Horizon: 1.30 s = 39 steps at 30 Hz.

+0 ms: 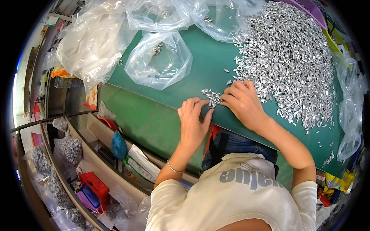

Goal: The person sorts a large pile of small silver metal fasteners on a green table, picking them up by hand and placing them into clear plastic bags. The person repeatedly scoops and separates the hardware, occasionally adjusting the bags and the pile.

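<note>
A small heap of shiny silver metal parts (212,97) lies on the green tabletop near its front edge, between my two hands. My left hand (192,120) is at the heap's left side, thumb and index finger apart, their tips at the nearest parts. On the other side, my right hand (243,103) has its fingers bent and drawn together, the tips against the heap's right edge. What those fingertips hold, if anything, is hidden. A much larger pile of similar silver parts (289,57) spreads over the right side of the table, beyond my right hand.
An opened clear plastic bag (158,65) with a few parts stands beyond my left hand. More clear bags (92,42) lie at the far left. A purple tub (314,13) borders the big pile. Lower left, shelves hold bagged parts (71,150) and a red basket (94,188).
</note>
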Available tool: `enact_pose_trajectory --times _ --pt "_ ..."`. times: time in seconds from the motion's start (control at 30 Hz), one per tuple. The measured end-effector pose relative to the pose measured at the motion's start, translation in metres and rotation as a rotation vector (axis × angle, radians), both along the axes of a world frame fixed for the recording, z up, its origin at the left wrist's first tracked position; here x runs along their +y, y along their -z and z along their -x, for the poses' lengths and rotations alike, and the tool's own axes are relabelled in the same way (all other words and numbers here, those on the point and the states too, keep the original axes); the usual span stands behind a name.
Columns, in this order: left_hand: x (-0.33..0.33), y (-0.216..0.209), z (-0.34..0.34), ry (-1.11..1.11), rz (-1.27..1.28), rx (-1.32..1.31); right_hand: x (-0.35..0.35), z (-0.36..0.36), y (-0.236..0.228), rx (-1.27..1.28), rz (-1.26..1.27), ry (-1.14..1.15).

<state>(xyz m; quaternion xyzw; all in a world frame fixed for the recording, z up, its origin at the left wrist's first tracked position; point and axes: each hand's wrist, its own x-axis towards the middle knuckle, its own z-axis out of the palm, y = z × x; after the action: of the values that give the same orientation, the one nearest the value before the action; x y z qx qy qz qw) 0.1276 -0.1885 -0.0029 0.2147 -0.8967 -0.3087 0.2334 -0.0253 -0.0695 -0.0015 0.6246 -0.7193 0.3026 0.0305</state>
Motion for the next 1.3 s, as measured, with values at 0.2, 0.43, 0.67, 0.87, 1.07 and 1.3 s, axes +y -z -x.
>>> enact_pose_trajectory --times 0.2,0.43,0.67,0.87,1.07,1.3 --pt "0.001 0.000 0.005 -0.074 0.031 -0.040 0.014 0.003 -0.010 -0.073 -0.047 0.062" --pt "-0.004 -0.001 0.006 -0.052 -0.029 -0.054 0.041 0.011 -0.005 0.039 -0.129 0.098" --pt "-0.002 0.002 0.010 -0.059 0.006 -0.037 0.069 0.013 -0.005 0.161 -0.167 0.257" --pt "-0.001 0.005 0.010 -0.130 -0.066 0.102 0.056 0.009 -0.018 0.029 -0.118 0.289" --pt "0.023 -0.010 0.033 -0.037 0.021 0.134 0.034 0.009 -0.004 0.136 -0.233 0.145" --pt "0.066 0.010 0.054 0.152 0.031 0.098 0.066 0.025 0.000 0.218 -0.223 0.248"
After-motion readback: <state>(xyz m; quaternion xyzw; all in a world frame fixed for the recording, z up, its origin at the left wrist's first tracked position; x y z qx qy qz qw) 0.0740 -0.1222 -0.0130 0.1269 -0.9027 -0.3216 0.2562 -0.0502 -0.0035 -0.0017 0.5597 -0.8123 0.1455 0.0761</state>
